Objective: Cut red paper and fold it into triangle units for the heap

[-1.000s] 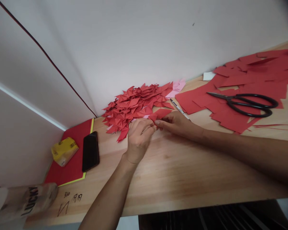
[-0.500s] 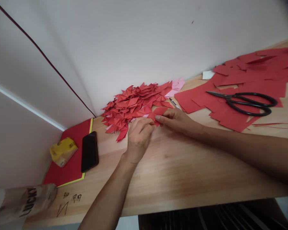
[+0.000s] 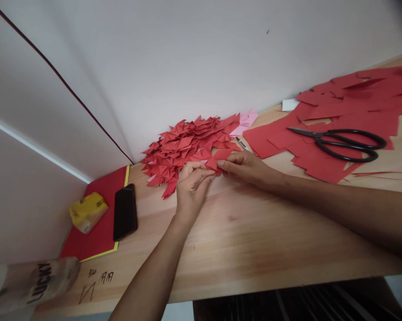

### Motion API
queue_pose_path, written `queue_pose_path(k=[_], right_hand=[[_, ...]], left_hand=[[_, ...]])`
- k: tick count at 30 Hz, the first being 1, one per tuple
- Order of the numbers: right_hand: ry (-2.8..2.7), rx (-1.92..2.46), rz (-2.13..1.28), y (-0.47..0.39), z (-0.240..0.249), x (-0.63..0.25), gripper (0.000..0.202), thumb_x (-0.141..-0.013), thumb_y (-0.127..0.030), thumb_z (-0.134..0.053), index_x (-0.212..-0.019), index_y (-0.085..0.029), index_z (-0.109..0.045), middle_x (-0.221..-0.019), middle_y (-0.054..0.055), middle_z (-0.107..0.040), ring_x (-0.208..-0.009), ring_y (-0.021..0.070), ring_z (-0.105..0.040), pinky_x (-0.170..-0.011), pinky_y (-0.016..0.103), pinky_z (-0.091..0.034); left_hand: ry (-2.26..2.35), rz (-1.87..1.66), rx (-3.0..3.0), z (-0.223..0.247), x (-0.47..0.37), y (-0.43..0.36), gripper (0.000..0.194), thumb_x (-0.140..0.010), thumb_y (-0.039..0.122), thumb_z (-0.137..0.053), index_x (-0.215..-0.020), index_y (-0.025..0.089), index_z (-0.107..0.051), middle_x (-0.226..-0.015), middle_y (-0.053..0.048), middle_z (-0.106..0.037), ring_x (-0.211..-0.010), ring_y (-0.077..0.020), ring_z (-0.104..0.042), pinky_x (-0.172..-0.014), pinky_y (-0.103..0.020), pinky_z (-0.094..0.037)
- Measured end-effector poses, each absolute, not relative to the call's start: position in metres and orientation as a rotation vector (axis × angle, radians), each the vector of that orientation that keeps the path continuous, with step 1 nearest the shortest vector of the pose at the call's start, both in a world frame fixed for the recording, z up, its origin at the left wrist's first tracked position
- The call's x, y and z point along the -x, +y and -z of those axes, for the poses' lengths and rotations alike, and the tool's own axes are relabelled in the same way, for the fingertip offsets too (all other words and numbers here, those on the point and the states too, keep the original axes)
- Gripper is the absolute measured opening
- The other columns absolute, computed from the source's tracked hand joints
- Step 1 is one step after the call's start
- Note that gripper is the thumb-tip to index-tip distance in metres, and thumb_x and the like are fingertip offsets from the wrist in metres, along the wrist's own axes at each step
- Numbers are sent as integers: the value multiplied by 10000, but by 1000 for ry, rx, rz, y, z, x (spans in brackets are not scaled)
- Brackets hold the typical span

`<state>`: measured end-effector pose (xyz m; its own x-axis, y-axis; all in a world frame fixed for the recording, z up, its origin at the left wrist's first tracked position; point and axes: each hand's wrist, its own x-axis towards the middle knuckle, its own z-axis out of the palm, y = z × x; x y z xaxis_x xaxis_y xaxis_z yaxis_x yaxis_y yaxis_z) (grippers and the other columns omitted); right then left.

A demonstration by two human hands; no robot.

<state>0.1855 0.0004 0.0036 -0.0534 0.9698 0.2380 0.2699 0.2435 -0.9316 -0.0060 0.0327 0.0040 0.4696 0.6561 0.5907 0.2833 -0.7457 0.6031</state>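
Observation:
Between my two hands is a small piece of red paper (image 3: 220, 157), partly folded and partly covered by my fingers. My left hand (image 3: 192, 183) pinches its lower left edge with thumb and fingers pressed together. From the other side my right hand (image 3: 246, 166) grips it, the thumb lying on top of the paper. Just behind my hands a heap of folded red paper pieces (image 3: 184, 142) lies against the wall, with a few pink bits among them.
Black-handled scissors (image 3: 348, 142) lie on cut red paper sheets (image 3: 281, 131) to the right. A pen (image 3: 243, 143) rests behind my right hand. At left are a phone (image 3: 125, 211), a yellow packet (image 3: 88, 211), red sheets (image 3: 97, 238) and a clear bottle (image 3: 37, 281).
The fingers of my left hand have shifted and opened slightly, its thumb now showing along the paper's lower edge. My right hand stays nearly in place.

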Motion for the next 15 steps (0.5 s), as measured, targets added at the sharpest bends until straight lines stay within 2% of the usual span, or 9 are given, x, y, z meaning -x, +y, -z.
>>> queue_pose_path(k=[3, 6, 11, 15], right_hand=[[-1542, 1190, -896, 0, -4, -185, 433, -869, -501, -557, -561, -198, -588, -474, -35, -420, -513, 109, -409, -489, 258, -300], [-1570, 1194, -886, 1, -4, -186, 413, -881, -480, -542, -591, -196, -618, -508, -23, -472, -554, 118, -447, -516, 258, -331], [-1608, 1149, -890, 3, -1, -188, 361, -895, -423, -535, -642, -183, -632, -644, 8, -580, -673, 135, -532, -611, 266, -406], [-1574, 1047, -991, 6, 1, -188, 228, -883, -366, -555, -794, -191, -671, -799, 20, -654, -742, 139, -599, -678, 277, -463]], left_hand=[[832, -1170, -2236, -4, 5, 33, 58, -857, 215, -665, -867, 227, -721, -954, -45, -635, -945, -183, -595, -848, -356, -464], [885, -1164, -2153, -3, 3, 33, 44, -845, 234, -675, -835, 216, -714, -963, -51, -639, -956, -190, -602, -858, -357, -464], [915, -1167, -2075, -2, 2, 33, 49, -836, 212, -675, -806, 195, -709, -931, -48, -653, -950, -181, -608, -859, -338, -464], [938, -1263, -2053, -3, 2, 31, 47, -830, 203, -679, -801, 191, -714, -910, -44, -653, -923, -167, -606, -825, -311, -480]])
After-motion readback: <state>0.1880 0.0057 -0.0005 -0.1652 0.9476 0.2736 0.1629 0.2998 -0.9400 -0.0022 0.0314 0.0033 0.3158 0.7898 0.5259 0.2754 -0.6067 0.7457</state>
